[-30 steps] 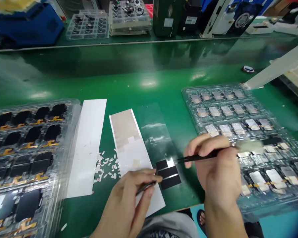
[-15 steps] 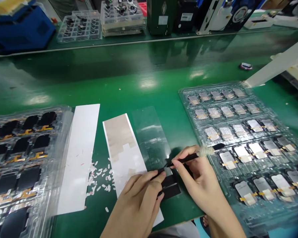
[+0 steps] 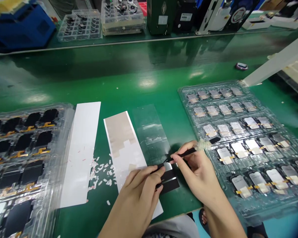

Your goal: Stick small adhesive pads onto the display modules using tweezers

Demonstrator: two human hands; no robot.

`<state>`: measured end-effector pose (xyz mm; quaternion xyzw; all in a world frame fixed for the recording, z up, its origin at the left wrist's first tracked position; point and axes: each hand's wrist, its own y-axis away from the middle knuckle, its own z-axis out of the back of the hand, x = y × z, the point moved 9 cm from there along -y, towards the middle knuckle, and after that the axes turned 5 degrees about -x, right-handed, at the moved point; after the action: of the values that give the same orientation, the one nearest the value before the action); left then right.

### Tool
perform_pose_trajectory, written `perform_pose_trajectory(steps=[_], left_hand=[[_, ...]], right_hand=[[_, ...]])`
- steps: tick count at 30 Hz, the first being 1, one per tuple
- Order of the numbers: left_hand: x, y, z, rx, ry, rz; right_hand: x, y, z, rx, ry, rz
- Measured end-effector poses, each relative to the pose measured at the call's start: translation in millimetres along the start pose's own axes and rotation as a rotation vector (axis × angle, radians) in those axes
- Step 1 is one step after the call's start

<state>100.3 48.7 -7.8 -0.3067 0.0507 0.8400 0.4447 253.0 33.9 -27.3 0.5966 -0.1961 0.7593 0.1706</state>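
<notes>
My right hand [image 3: 192,167] pinches black tweezers [image 3: 188,152], whose tip touches a small shiny piece at the top of some black strips [image 3: 169,185] on a clear film [image 3: 151,132]. The tweezers' back end is wrapped in pale tape. My left hand [image 3: 141,186] is closed on a thin dark tool [image 3: 157,168] that I cannot make out well; it presses down at the left edge of the same black strips. Both hands meet near the table's front edge. A white backing sheet [image 3: 124,145] with a tan patch lies just left of the film.
A clear tray [image 3: 240,138] of several small silver parts with orange tabs lies to the right. Stacked trays of black parts [image 3: 22,145] lie at the left. A white paper strip [image 3: 80,152] and paper scraps [image 3: 101,168] lie between. Boxes and more trays stand along the far edge.
My right hand came left from over the silver-parts tray and brought the tweezers' tip down onto the black strips. My left hand slid a little forward onto them.
</notes>
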Motion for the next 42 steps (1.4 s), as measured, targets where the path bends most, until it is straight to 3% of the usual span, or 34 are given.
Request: perform_pose_trajectory(steps=[42], left_hand=[[1.5, 3.4, -0.1, -0.008, -0.006, 0.005]], right_hand=[[-0.4, -1.3, -5.5, 0.022, -0.020, 0.032]])
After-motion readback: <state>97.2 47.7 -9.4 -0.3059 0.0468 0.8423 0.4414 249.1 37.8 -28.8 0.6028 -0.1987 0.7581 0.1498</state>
